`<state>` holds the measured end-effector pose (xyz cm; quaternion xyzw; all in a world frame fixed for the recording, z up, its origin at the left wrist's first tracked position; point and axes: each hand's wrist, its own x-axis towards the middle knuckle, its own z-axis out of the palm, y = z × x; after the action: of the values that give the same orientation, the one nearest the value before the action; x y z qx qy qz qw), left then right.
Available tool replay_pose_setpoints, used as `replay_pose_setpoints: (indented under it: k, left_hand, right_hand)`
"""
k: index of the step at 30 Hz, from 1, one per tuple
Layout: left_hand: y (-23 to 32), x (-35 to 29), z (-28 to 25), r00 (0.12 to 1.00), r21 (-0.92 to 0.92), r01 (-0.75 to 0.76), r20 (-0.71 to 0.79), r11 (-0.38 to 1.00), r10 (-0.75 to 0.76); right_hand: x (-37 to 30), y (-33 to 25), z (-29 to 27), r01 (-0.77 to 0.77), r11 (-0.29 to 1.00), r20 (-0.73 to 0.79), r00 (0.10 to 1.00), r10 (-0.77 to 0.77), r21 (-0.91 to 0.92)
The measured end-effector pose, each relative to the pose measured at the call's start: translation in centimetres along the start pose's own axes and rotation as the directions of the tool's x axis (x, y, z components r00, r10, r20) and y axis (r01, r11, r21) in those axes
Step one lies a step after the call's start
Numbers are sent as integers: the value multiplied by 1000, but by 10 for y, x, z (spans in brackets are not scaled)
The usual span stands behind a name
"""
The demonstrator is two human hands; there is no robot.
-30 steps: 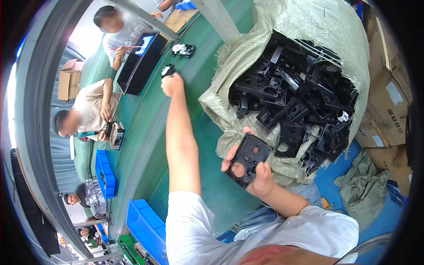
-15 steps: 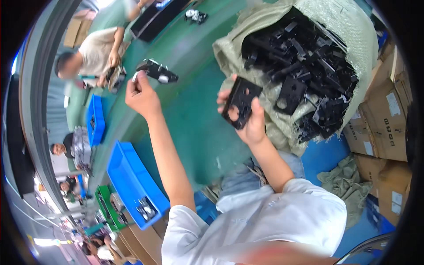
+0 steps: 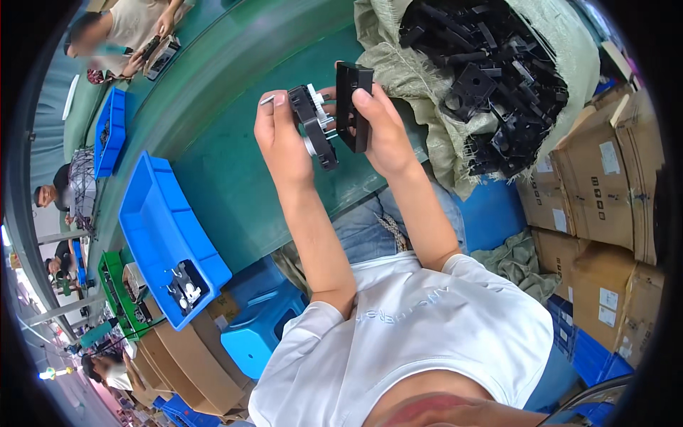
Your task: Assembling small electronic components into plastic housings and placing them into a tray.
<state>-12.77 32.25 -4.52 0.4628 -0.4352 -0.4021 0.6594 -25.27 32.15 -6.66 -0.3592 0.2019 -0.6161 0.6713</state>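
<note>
My left hand (image 3: pixel 284 139) is closed on a black plastic gear assembly (image 3: pixel 311 128) with white gears and thin metal pins along its right side. A short metal shaft juts out on its left. In my right hand (image 3: pixel 388 132) is a black plastic housing (image 3: pixel 353 107), gripped upright with its edge toward me. The two parts face each other over the green bench (image 3: pixel 235 135), close together. Whether the pins touch the housing I cannot tell. Right of my right hand, a woven sack (image 3: pixel 441 135) gapes open, full of black plastic parts (image 3: pixel 491 78).
At left stands a blue bin (image 3: pixel 163 213) with black-and-white assemblies (image 3: pixel 186 288) at its near end. A blue stool (image 3: pixel 260 334) is beside me. Cardboard boxes (image 3: pixel 597 171) are stacked at right. A co-worker (image 3: pixel 128 32) handles parts across the bench, near another blue bin (image 3: pixel 110 132).
Both hands have come together: my left moved right with the gear assembly. The housing has turned from showing its flat face to edge-on. The whole view has shifted.
</note>
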Motion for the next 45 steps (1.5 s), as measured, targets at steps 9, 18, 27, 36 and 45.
replay_pose_setpoints:
  k: [9, 18, 27, 36, 45]
  left_hand:
    - [-12, 0, -1, 999, -60, 38, -5, 997, -39]
    - [-21, 3, -2, 998, 21, -58, -11, 998, 58]
    - [-21, 3, -4, 998, 19, -59, -28, 998, 60]
    - [-7, -8, 8, 985, 302, -161, -11, 939, 173]
    - [-5, -14, 7, 976, 361, -205, 8, 910, 217]
  right_hand:
    - [-3, 8, 6, 27, 986, -53, 998, -36, -166]
    - [-3, 9, 6, 20, 987, -66, 997, -31, -162]
    - [-2, 9, 5, -42, 995, -16, 999, 40, -93]
    - [-4, 12, 13, -51, 999, -98, 994, 51, 9]
    - [-4, 13, 12, -78, 996, -64, 995, 75, -31]
